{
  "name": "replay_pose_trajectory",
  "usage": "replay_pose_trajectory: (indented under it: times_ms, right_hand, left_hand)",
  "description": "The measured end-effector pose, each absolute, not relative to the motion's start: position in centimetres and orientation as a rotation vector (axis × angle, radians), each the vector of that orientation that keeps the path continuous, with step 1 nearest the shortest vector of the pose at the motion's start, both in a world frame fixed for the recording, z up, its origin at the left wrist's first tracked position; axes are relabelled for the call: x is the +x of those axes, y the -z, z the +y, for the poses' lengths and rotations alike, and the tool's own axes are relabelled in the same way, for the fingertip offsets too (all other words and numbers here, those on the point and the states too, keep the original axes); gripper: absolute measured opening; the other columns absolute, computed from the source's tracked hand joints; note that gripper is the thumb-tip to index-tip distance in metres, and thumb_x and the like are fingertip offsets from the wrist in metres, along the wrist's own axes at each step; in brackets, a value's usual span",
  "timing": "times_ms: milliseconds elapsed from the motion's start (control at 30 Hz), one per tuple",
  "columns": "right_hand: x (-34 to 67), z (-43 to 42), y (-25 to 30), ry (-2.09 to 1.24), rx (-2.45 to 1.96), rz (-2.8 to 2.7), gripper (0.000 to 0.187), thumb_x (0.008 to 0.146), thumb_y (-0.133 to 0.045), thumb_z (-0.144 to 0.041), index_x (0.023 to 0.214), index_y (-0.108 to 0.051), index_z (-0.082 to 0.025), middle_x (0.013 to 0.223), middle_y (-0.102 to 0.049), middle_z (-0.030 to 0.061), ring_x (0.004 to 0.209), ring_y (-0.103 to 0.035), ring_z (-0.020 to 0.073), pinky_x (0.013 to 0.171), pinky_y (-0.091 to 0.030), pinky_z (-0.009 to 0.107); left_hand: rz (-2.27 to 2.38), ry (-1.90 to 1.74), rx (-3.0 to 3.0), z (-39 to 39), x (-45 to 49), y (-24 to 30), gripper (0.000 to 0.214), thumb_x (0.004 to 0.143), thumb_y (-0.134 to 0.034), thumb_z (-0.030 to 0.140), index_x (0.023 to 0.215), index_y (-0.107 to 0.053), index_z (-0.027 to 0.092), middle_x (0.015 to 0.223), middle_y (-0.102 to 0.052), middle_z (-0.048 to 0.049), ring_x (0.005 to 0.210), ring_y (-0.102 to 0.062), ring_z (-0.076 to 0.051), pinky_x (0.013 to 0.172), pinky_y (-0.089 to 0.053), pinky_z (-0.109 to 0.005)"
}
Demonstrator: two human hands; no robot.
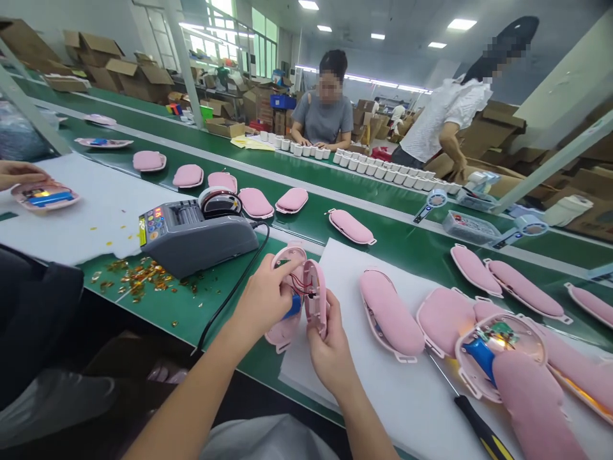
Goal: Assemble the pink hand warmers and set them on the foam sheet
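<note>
An opened pink plastic casing is between my hands, its two halves joined by thin red wires. My left hand [265,297] is closed on the half with the blue battery [292,308], its index finger reaching over the inside; the thumb is partly hidden. My right hand [332,345] grips the other pink half [315,297], which stands on edge with its hollow side facing left. To the right, a closed pink casing [390,313] lies on white sheets [345,268]. Beyond it, an open casing [510,335] shows a green circuit board and a blue battery.
A grey tape dispenser [201,233] with a black cable stands left, beside amber tape scraps [143,278]. A screwdriver [479,421] lies at right. Pink casings line the green belt [306,236]. At far left, a co-worker's hand [22,172] touches an open casing. Two people are across.
</note>
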State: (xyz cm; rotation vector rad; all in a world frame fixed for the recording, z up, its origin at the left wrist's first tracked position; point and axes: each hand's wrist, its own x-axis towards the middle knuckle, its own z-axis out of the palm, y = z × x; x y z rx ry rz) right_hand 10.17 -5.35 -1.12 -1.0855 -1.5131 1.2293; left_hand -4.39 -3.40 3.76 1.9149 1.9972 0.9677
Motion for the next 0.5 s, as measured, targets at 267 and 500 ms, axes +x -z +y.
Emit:
replay_pose_trajectory:
  times_ms: [267,500]
  right_hand:
    - [10.0,-4.8,0.9,-1.419,-1.096,-1.302,0.06,0.086,-0.058,-0.042,0.136,-0.031,-0.025,0.113,-0.065,0.0069,0.098,-0.064,0.02,0.089,-0.05,0.037]
    - [9.3,-4.8,0.1,-1.467,-1.117,-1.264,0.068,0.088,-0.037,-0.068,0.14,-0.034,-0.026,0.136,-0.053,0.0093,0.12,-0.055,0.0232,0.09,-0.05,0.035]
  left_hand:
    - [1.688,-0.875,1.836,-4.6,-5.3,-4.4,0.03,0.087,-0.041,0.023,0.099,-0.068,0.025,0.105,-0.051,-0.0052,0.092,-0.06,-0.02,0.083,-0.05,-0.034]
    - [1.977,-1.051,1.749,-3.7,-4.5,-2.6,0.022,0.087,-0.051,0.028,0.079,-0.071,0.021,0.091,-0.048,-0.0053,0.081,-0.059,-0.02,0.073,-0.048,-0.033]
